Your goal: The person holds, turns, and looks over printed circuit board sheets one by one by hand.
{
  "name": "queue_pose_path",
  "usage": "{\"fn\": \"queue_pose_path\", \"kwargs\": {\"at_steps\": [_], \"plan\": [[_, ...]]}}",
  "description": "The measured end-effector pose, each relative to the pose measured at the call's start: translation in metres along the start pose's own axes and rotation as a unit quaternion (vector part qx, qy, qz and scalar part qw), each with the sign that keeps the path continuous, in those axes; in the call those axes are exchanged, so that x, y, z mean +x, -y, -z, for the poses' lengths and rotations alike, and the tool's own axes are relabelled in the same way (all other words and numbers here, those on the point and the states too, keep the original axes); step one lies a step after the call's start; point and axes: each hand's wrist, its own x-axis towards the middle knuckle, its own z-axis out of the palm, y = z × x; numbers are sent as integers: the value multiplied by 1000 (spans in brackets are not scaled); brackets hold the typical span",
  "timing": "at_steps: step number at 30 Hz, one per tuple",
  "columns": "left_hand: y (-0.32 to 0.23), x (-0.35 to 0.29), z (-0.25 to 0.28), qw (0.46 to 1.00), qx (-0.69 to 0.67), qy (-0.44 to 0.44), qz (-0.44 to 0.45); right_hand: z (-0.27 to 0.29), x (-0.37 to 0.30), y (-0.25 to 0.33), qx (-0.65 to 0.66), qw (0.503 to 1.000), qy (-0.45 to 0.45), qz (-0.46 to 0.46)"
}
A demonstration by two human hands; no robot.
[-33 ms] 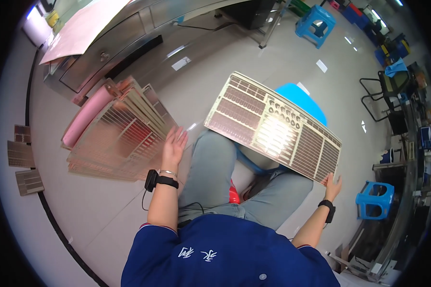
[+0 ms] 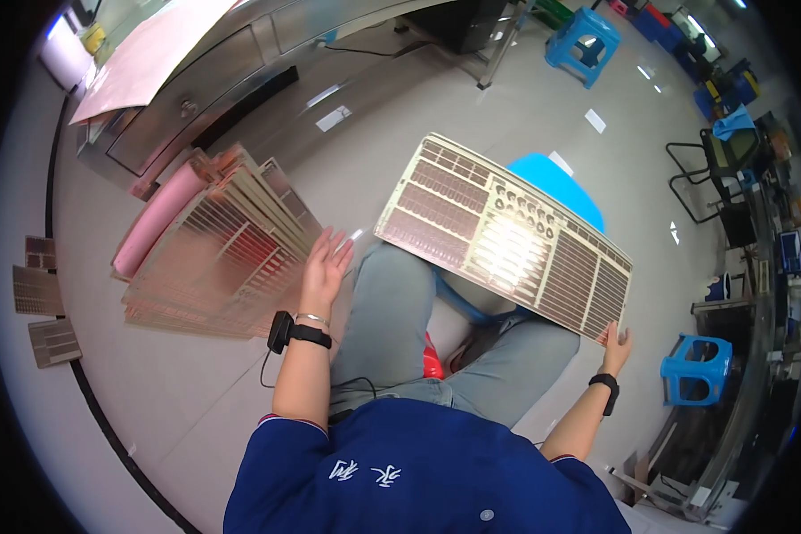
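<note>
A large thin panel [image 2: 427,214] with gold edges and copper-coloured rows, like a circuit board panel, lies tilted across a blue stool [image 2: 556,187] and above my knees. Its lower right corner is held by my right hand [image 2: 616,347], the fingers at the edge and partly hidden. My left hand [image 2: 327,267] holds nothing; its fingers are spread, palm up, beside a leaning stack of similar panels [image 2: 231,249] on the floor to my left. Glare whitens the middle of the tilted panel.
A pink roll [image 2: 165,218] stands against the stack, below a metal drawer cabinet [image 2: 196,107]. Blue stools stand at the far right [image 2: 583,44] and near right [image 2: 696,369]. A black-framed chair [image 2: 716,169] is on the right. Small panels [image 2: 36,289] lean along the left wall.
</note>
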Motion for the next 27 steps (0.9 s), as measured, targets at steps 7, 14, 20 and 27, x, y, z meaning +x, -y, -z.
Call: {"fn": "queue_pose_path", "kwargs": {"at_steps": [7,14,20,27], "plan": [[-11,2,-90,972,206,113,7,15,11,-31,265,959,76,-65],[-4,-1,-102,929,353,107,-36,26,5,-15,189,979,69,-19],[-3,1,-99,924,370,93,-28,31,-35,78,368,930,16,24],[-9,-6,-99,932,344,104,-51,47,-15,67,511,859,20,34]]}}
